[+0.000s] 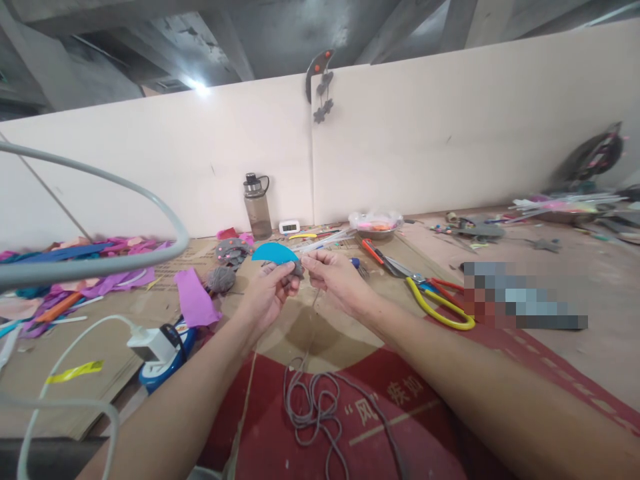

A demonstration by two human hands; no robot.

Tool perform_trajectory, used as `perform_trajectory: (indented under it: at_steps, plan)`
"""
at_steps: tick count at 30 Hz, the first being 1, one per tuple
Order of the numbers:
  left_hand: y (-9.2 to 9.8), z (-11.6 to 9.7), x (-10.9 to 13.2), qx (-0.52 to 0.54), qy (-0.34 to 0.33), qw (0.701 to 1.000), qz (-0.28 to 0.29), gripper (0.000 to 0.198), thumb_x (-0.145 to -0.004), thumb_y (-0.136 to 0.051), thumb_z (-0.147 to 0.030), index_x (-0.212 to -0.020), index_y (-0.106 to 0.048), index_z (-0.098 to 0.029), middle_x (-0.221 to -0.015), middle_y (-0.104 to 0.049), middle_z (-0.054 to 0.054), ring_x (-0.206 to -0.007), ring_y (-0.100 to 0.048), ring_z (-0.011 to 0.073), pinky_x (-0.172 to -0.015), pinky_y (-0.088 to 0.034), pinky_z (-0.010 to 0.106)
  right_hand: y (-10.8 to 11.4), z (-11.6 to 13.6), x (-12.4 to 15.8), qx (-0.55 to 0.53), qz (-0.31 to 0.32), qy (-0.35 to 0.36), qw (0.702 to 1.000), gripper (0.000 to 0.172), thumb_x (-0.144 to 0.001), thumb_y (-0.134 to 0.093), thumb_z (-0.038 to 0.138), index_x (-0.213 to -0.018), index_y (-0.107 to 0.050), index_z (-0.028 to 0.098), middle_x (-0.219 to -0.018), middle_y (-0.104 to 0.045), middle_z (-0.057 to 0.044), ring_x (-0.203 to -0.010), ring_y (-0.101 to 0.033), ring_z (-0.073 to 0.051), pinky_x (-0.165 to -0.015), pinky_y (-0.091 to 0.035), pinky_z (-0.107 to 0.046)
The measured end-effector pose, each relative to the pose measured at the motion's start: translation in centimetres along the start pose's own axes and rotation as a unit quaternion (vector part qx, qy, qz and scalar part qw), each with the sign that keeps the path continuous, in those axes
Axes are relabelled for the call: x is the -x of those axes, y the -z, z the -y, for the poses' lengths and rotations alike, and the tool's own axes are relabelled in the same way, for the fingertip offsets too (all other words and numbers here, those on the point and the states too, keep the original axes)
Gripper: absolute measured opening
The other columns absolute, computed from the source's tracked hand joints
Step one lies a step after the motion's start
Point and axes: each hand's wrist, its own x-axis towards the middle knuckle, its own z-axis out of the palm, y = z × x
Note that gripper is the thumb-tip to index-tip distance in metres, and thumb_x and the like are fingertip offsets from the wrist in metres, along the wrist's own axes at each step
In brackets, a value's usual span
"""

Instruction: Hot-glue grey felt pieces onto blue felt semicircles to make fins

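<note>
Blue felt crescent [274,253]: centre frame, pinched in your left hand [267,297]; right hand [334,277] pinches grey cord [313,407], seemingly not yet joined.

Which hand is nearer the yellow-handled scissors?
Right. The right hand is just left of the scissors; the left hand lies farther left, holding a blue crescent.

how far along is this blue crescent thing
Done: the blue crescent is cut to shape. In hand: the left hand holds it with a small grey piece, while the right hand seems to pinch the grey cord, mostly coiled loose below. Left, likely: nothing hangs from it yet, unlike the grey moon on the partition.
</note>
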Motion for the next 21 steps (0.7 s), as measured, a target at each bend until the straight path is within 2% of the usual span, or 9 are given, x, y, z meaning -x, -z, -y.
perform_trajectory:
  at_steps: [13, 21]
  plan:
    - [-0.18, -0.29, 0.23, 0.009, 0.025, 1.000, -0.006, 0.015, -0.068, -0.070, -0.023, -0.068, -0.060, -0.012, -0.055, -0.056, -0.002, -0.046, -0.049, 0.0050, -0.042, -0.036, 0.015, -0.10, 0.70, 0.28, 0.030, 0.005, 0.032, 0.999, 0.027, -0.070, -0.064, 0.044, -0.064, -0.058, 0.019, -0.056, -0.046, 0.005, -0.050, -0.031, -0.007, -0.049, -0.024, -0.024]
    - [-0.06, -0.22, 0.14, 0.018, 0.015, 1.000, 0.008, 0.014, -0.071, -0.069, -0.022, -0.069, -0.060, -0.012, -0.056, -0.056, -0.002, -0.048, -0.050, 0.0045, -0.043, -0.037, 0.014, -0.26, 0.68, 0.28, 0.014, 0.013, 0.030, 0.999, 0.025, -0.070, -0.065, 0.043, -0.068, -0.059, 0.019, -0.060, -0.047, 0.005, -0.050, -0.030, -0.007, -0.049, -0.023, -0.024]
